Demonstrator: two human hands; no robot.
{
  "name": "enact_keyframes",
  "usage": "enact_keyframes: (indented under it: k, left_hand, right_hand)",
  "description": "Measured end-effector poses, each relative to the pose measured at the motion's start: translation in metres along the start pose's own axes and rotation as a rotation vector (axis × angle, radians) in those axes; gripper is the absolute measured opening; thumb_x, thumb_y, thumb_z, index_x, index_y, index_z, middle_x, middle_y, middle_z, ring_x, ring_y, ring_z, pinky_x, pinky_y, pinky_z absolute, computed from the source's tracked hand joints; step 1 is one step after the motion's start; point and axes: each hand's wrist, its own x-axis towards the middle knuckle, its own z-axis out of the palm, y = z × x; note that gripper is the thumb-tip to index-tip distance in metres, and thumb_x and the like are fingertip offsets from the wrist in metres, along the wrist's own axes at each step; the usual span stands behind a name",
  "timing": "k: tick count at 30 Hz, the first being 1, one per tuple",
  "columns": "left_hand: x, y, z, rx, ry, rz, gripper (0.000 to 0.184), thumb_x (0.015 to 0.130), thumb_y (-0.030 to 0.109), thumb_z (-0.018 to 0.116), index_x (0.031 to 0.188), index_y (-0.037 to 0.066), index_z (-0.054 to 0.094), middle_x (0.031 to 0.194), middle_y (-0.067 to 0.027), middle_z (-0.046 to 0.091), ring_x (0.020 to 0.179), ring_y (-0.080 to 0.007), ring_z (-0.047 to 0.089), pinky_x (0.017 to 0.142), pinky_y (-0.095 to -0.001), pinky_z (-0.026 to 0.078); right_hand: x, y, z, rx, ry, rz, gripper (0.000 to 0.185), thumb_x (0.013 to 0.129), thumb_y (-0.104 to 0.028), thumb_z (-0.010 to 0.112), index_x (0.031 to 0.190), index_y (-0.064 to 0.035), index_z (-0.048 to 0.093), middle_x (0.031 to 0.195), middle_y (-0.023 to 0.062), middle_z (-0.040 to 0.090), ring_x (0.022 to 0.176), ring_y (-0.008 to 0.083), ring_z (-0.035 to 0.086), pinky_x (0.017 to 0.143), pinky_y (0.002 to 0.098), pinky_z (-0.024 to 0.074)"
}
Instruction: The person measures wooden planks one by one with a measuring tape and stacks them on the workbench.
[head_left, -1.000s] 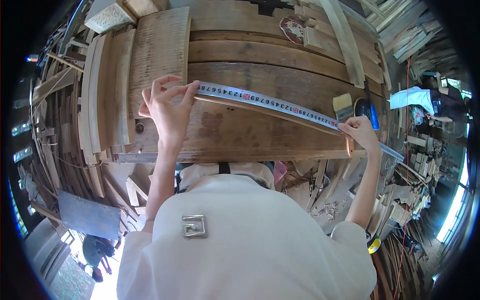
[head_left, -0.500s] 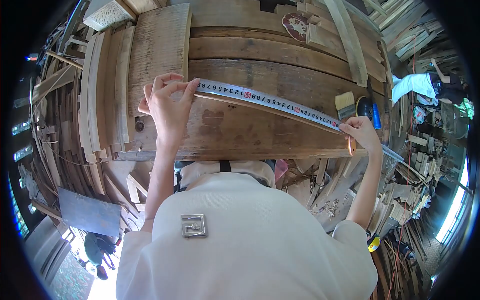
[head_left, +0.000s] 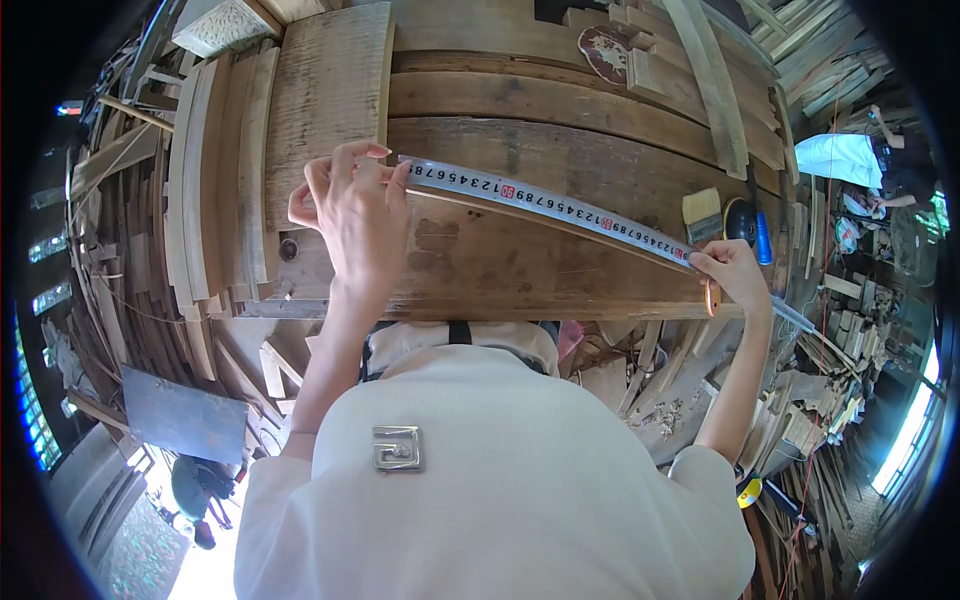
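Observation:
A steel measuring tape (head_left: 550,205) with black numbers and red marks is stretched slantwise over the brown wooden workbench (head_left: 480,270). Its left end is pinched between thumb and finger of my left hand (head_left: 362,205), whose other fingers are bent. My right hand (head_left: 733,272) grips the tape near the bench's right front corner, and more tape sticks out beyond it. A thin wooden strip (head_left: 560,226) runs along the tape's lower edge. Beside my right hand are an orange handle (head_left: 712,298) and a brush (head_left: 702,215) with pale bristles.
Boards (head_left: 215,180) are stacked at the bench's left. A blue-handled tool (head_left: 763,238) and a red-brown disc (head_left: 604,53) lie at the right and back. Another person (head_left: 905,165) is at the far right, another (head_left: 195,490) at the lower left. Wood pieces surround the bench.
The view has shifted slightly, so the bench and both hands appear a little further right. My left hand has turned a little at the tape's end. The person at the right has moved their arms.

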Motion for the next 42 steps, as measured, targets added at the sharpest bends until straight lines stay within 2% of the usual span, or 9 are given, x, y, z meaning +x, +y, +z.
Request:
enact_keyframes:
  k: [7,19,22,24,25,26,28,34,42]
  left_hand:
    - [-0.001,-0.004,0.005,-0.105,-0.005,0.007,0.011,0.072,0.013,0.063,0.065,0.006,0.059,0.094,0.0027,0.052,0.092,-0.0185,0.042,0.083,-0.0397,0.020]
    - [-0.004,-0.008,0.005,-0.091,0.018,0.003,0.008,0.072,0.014,0.063,0.069,0.007,0.060,0.095,0.0032,0.054,0.091,-0.0187,0.043,0.084,-0.0388,0.020]
    - [0.002,-0.014,0.001,-0.190,0.074,-0.016,0.006,0.071,0.012,0.064,0.074,0.008,0.060,0.093,0.0011,0.057,0.089,-0.0185,0.048,0.082,-0.0336,0.026]
    - [0.007,-0.017,-0.007,-0.660,0.083,-0.163,0.013,0.071,0.009,0.064,0.083,0.006,0.058,0.091,-0.0021,0.061,0.086,-0.0177,0.055,0.079,-0.0294,0.035]
    - [0.010,-0.015,-0.010,-0.807,0.105,-0.133,0.030,0.073,0.007,0.063,0.100,0.003,0.049,0.087,-0.0067,0.063,0.083,-0.0152,0.058,0.077,-0.0248,0.041]
    - [0.013,-0.010,-0.017,-0.806,0.109,-0.136,0.030,0.073,0.007,0.063,0.100,0.003,0.049,0.087,-0.0067,0.063,0.083,-0.0152,0.058,0.077,-0.0248,0.041]
    - [0.017,0.002,-0.031,-1.095,-0.022,-0.339,0.045,0.075,0.007,0.064,0.111,0.000,0.037,0.085,-0.0112,0.063,0.083,-0.0124,0.058,0.078,-0.0236,0.043]
    - [0.019,0.005,-0.029,-1.324,-0.092,-0.444,0.054,0.075,0.009,0.065,0.114,-0.003,0.029,0.086,-0.0153,0.062,0.081,-0.0117,0.058,0.076,-0.0228,0.044]
    - [0.017,0.005,-0.028,-1.534,-0.173,-0.405,0.052,0.078,0.005,0.060,0.116,-0.003,0.024,0.091,-0.0150,0.059,0.086,-0.0120,0.055,0.078,-0.0225,0.042]
  right_hand:
    - [0.000,0.000,0.001,-0.005,-0.003,0.002,0.018,0.075,-0.018,0.065,0.072,0.0001,0.063,0.056,0.0005,0.055,0.049,0.0058,0.051,0.044,0.0178,0.0377]
    - [-0.001,0.005,0.003,-0.024,0.021,-0.032,0.019,0.075,-0.018,0.064,0.073,0.0005,0.064,0.056,0.0000,0.055,0.049,0.0061,0.051,0.045,0.0178,0.0382]
    - [-0.001,0.004,0.003,-0.008,0.033,-0.036,0.019,0.075,-0.018,0.064,0.072,0.0007,0.063,0.056,-0.0001,0.055,0.049,0.0060,0.051,0.045,0.0178,0.0383]
    - [-0.003,0.001,0.003,-0.015,0.037,-0.007,0.018,0.075,-0.018,0.064,0.072,0.0006,0.063,0.056,-0.0002,0.055,0.049,0.0060,0.051,0.045,0.0178,0.0383]
    - [-0.003,0.000,0.003,-0.018,0.036,-0.009,0.018,0.075,-0.018,0.064,0.072,0.0006,0.063,0.056,-0.0002,0.055,0.049,0.0060,0.051,0.045,0.0178,0.0383]
    - [-0.003,0.000,0.003,-0.020,0.032,-0.010,0.018,0.075,-0.018,0.064,0.072,0.0004,0.063,0.056,-0.0001,0.055,0.049,0.0060,0.051,0.045,0.0177,0.0383]
    - [-0.002,-0.001,0.002,-0.026,0.026,-0.016,0.018,0.075,-0.018,0.064,0.072,0.0003,0.063,0.056,-0.0001,0.055,0.049,0.0060,0.051,0.045,0.0176,0.0383]
    - [0.001,0.005,0.000,0.017,-0.019,-0.033,0.020,0.075,-0.018,0.064,0.071,0.0008,0.063,0.056,0.0003,0.055,0.049,0.0058,0.051,0.045,0.0167,0.0384]
    - [0.002,0.005,0.000,0.025,-0.014,-0.028,0.019,0.075,-0.017,0.064,0.070,0.0009,0.062,0.055,0.0000,0.055,0.048,0.0052,0.050,0.045,0.0169,0.0383]
